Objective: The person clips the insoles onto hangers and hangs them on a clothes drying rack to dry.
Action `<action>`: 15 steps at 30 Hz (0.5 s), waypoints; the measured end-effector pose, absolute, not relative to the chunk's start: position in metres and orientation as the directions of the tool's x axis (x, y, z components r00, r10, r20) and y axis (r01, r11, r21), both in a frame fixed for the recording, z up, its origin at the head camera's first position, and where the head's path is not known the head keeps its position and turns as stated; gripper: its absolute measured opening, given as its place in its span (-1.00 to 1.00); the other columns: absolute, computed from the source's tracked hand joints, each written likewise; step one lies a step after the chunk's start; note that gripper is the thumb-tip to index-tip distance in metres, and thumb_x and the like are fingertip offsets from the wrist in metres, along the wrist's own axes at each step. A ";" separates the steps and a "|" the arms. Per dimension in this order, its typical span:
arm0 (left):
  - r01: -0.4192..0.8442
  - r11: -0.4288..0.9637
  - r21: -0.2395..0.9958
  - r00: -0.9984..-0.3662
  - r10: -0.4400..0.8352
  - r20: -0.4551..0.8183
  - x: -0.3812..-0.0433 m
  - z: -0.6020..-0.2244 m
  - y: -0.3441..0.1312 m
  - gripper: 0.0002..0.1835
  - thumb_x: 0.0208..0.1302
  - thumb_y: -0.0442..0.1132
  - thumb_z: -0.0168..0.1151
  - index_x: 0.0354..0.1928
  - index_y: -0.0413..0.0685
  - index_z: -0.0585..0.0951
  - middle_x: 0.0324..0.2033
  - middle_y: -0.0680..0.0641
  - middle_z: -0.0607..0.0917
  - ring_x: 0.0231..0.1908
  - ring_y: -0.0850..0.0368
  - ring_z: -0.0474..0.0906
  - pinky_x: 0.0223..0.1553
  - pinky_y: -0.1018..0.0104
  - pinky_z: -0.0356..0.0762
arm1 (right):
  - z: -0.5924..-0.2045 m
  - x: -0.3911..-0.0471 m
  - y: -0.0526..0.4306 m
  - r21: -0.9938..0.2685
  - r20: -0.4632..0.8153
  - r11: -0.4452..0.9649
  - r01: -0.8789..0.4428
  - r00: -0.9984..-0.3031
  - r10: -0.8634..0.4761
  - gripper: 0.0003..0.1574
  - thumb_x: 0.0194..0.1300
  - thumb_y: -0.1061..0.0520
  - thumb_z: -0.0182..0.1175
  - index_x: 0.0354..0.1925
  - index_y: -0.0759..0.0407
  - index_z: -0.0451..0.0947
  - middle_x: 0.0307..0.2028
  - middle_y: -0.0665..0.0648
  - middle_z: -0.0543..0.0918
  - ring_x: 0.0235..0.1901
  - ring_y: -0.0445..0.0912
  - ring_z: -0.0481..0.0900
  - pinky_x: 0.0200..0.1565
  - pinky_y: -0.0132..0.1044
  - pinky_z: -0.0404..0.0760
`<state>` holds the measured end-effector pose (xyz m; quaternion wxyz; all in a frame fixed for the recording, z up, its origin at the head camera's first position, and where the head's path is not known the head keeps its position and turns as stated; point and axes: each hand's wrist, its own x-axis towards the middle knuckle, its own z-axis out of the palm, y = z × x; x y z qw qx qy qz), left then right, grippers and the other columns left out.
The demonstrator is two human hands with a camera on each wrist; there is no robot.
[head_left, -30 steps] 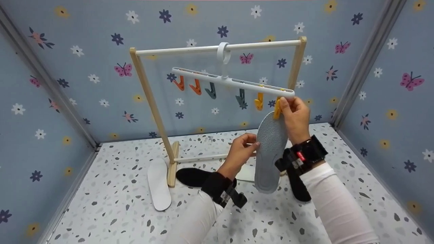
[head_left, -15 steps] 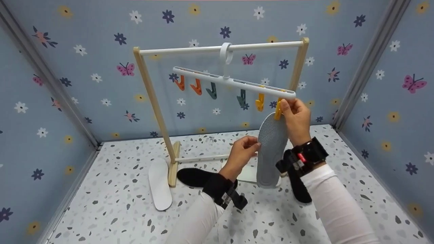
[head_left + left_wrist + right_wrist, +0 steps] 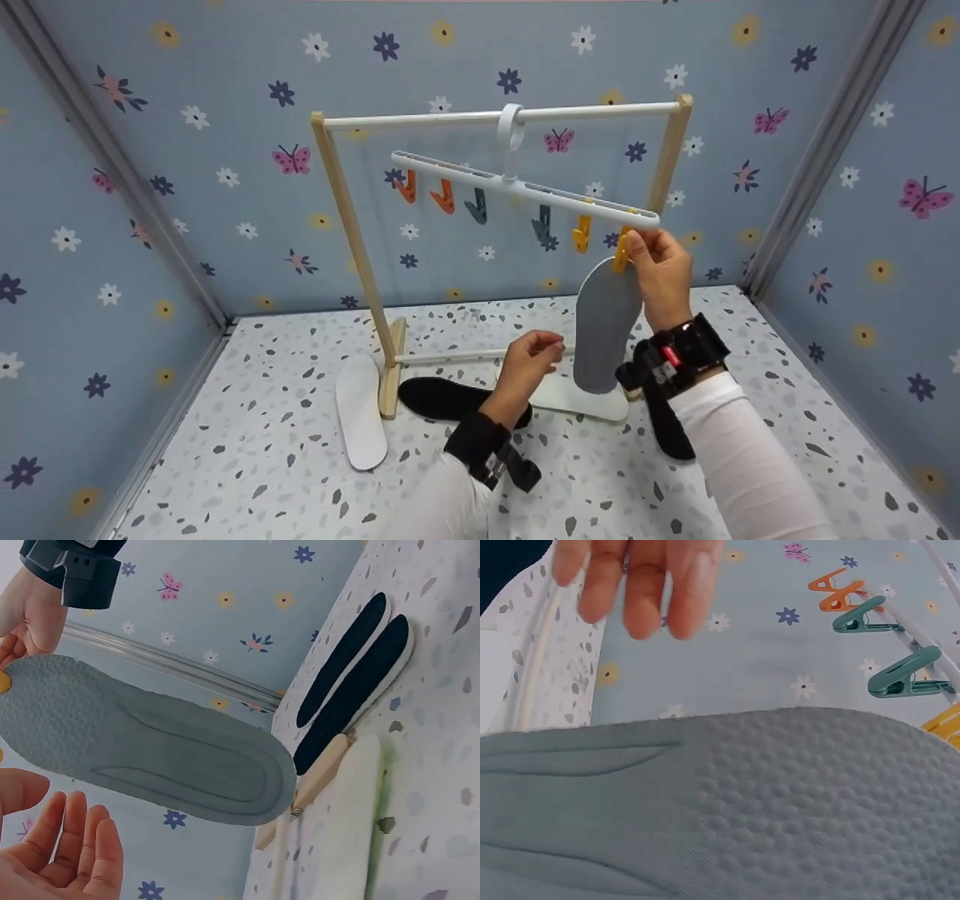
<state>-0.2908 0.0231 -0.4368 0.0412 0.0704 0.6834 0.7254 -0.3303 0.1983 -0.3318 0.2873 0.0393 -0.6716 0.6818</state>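
Observation:
A grey insole hangs toe up from the end yellow clothespin on the white clip hanger. My right hand pinches that clothespin between thumb and fingers, just under the hanger's lowered right end. My left hand is apart from the insole, to its left, with loosely bent fingers holding nothing. In the left wrist view, the left hand lies beside the insole's textured underside. The right wrist view shows the insole close up, its raised dots facing the camera.
A wood-and-white rack carries the hanger, which tilts down to the right. Orange clothespins, green clothespins and another yellow one hang from it. White insoles and black insoles lie on the speckled surface.
My left hand has let go of the insole's edge and moved down and left. The insole's lower end has swung back, away from me. My right hand stays on the clothespin.

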 end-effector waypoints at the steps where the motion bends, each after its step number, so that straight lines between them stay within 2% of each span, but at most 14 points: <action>1: 0.026 -0.060 0.998 -0.987 0.158 0.035 -0.289 -0.441 0.021 -0.80 0.29 -0.26 0.17 -0.11 -0.22 0.59 -0.26 -0.08 0.63 -0.27 0.17 0.55 -0.17 0.29 0.54 | -0.333 -0.331 0.198 -0.894 0.439 0.072 -0.442 -0.831 0.343 -0.71 0.31 0.06 0.18 -0.20 0.30 0.51 -0.39 -0.05 0.58 -0.32 -0.20 0.52 -0.20 -0.41 0.51; 8: -0.003 -0.072 0.997 -0.989 0.150 0.008 -0.281 -0.464 0.009 -0.79 0.29 -0.30 0.15 -0.11 -0.27 0.59 -0.26 -0.08 0.65 -0.30 0.16 0.55 -0.14 0.15 0.56 | -0.337 -0.333 0.198 -0.892 0.436 0.060 -0.448 -0.819 0.372 -0.77 0.28 0.13 0.22 -0.23 0.30 0.53 -0.45 -0.14 0.61 -0.39 -0.25 0.52 -0.30 -0.45 0.47; 12: -0.004 -0.053 0.999 -0.990 0.138 0.003 -0.275 -0.468 -0.003 -0.81 0.27 -0.32 0.16 -0.12 -0.28 0.59 -0.25 -0.09 0.65 -0.31 0.16 0.55 -0.17 0.19 0.56 | -0.329 -0.325 0.194 -0.899 0.410 0.012 -0.438 -0.832 0.373 -0.84 0.25 0.19 0.24 -0.24 0.28 0.54 -0.44 -0.11 0.62 -0.38 -0.25 0.53 -0.28 -0.44 0.48; 15: 0.016 -0.039 0.999 -0.991 0.131 0.021 -0.268 -0.464 -0.016 -0.82 0.27 -0.36 0.13 -0.14 -0.32 0.58 -0.25 -0.18 0.64 -0.30 0.09 0.57 -0.18 0.18 0.56 | -0.321 -0.319 0.191 -0.897 0.411 0.002 -0.442 -0.832 0.371 -0.85 0.24 0.21 0.24 -0.24 0.28 0.54 -0.43 -0.09 0.62 -0.38 -0.25 0.53 -0.28 -0.41 0.48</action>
